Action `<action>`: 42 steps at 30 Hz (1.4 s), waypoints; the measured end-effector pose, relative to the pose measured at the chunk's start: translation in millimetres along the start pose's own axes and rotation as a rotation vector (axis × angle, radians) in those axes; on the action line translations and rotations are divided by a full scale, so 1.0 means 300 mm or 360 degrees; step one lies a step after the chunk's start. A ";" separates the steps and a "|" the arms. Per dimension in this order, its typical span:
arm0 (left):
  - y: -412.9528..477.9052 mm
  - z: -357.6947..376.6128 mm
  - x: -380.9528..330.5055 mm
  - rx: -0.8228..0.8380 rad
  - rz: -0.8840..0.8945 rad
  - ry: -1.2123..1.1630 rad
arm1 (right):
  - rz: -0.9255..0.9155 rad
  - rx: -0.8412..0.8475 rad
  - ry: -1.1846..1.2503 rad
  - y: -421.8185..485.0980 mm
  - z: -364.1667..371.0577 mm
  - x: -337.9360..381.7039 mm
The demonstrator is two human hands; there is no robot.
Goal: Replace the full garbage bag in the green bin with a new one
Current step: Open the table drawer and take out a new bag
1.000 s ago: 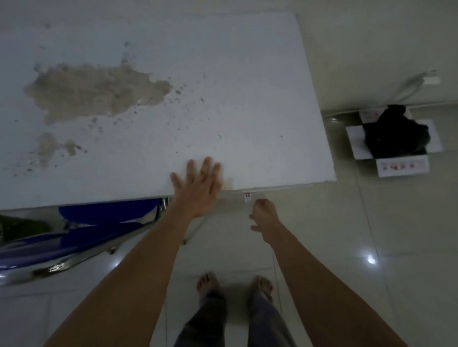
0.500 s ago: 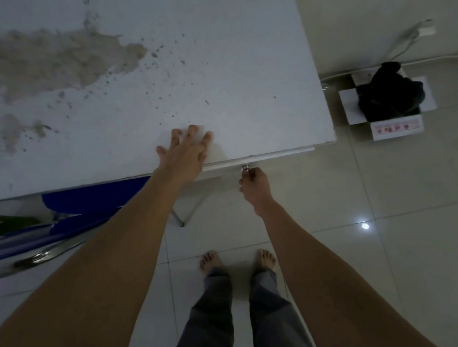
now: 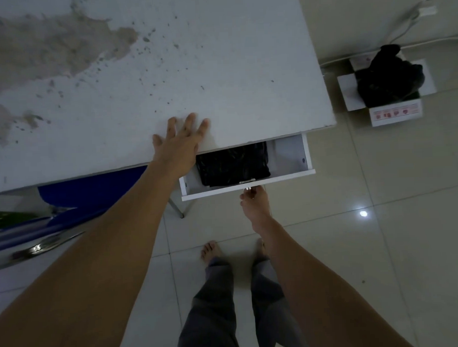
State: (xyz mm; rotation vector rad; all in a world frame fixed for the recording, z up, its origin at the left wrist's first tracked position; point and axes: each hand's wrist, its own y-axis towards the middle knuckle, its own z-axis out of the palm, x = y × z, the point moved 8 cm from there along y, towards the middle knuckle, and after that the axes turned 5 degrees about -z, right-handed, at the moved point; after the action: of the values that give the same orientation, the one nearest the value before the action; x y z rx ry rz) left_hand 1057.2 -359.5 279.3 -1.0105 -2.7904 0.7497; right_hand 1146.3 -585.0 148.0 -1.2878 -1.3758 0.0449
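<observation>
Head view, L to R: blue chair [image 3: 93, 193] under the stained white table [image 3: 219, 69]. Left hand [image 3: 180, 146] lies flat, fingers spread, pressing the table edge. Drawer [image 3: 249, 190] is part open; folded black garbage bags [image 3: 233, 165] lie inside, long axis across the drawer, just right of the left hand and just beyond the right. Right hand [image 3: 255, 203] pinches the drawer knob [image 3: 247, 188]. Left hand looks nearer, I'd say, w/ the right busy. Green bin not in view. Far right: white box [image 3: 394, 113] w/ dark bundle [image 3: 390, 79]; red label marks unreadable.
</observation>
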 end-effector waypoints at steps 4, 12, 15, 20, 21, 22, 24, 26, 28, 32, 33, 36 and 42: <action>-0.001 -0.003 0.001 -0.0017 0.0006 0.0013 | 0.0025 0.0021 0.0014 0.008 -0.006 -0.007; -0.002 -0.007 0.002 -0.0078 0.0022 0.0059 | 0.0129 0.0041 0.0092 0.022 0.006 -0.027; -0.006 -0.005 0.001 -0.0099 0.0017 0.0084 | 0.0124 0.0069 0.0077 0.026 0.001 -0.033; -0.024 -0.002 0.007 -0.0159 0.0014 0.0042 | 0.0035 -0.0217 -0.0135 -0.046 -0.081 0.046; -0.028 -0.001 0.009 -0.0171 0.0015 0.0035 | -0.0110 -0.0451 -0.0184 -0.085 -0.133 0.093; -0.030 0.003 0.013 -0.0174 0.0016 0.0024 | -0.0316 -0.0641 -0.0220 -0.131 -0.176 0.157; -0.026 0.017 0.028 -0.0154 0.0002 -0.0038 | -0.0694 -0.0720 -0.0407 -0.179 -0.204 0.288; -0.024 0.032 0.063 -0.0118 -0.0060 -0.0115 | -0.0750 -0.0536 -0.0740 -0.125 -0.177 0.351; -0.035 0.049 0.120 -0.0069 -0.0193 -0.0141 | -0.0551 -0.0341 -0.1034 -0.031 -0.158 0.366; -0.057 0.063 0.168 0.0048 -0.0296 -0.0211 | -0.0319 -0.0099 -0.1122 0.078 -0.120 0.381; -0.056 0.063 0.165 0.0057 -0.0292 -0.0222 | -0.0296 -0.0102 -0.1135 0.089 -0.112 0.381; -0.052 0.063 0.162 0.0065 -0.0294 -0.0232 | -0.0225 -0.0138 -0.1017 0.114 -0.093 0.367; -0.052 0.060 0.164 0.0073 -0.0288 -0.0233 | -0.0131 0.0033 -0.0704 0.095 -0.115 0.361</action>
State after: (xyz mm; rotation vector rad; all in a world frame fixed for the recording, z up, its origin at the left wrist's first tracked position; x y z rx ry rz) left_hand 1005.5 -346.9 266.5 -0.7103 -2.9205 0.8917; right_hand 1221.7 -522.4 212.5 -1.2471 -1.7973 0.3016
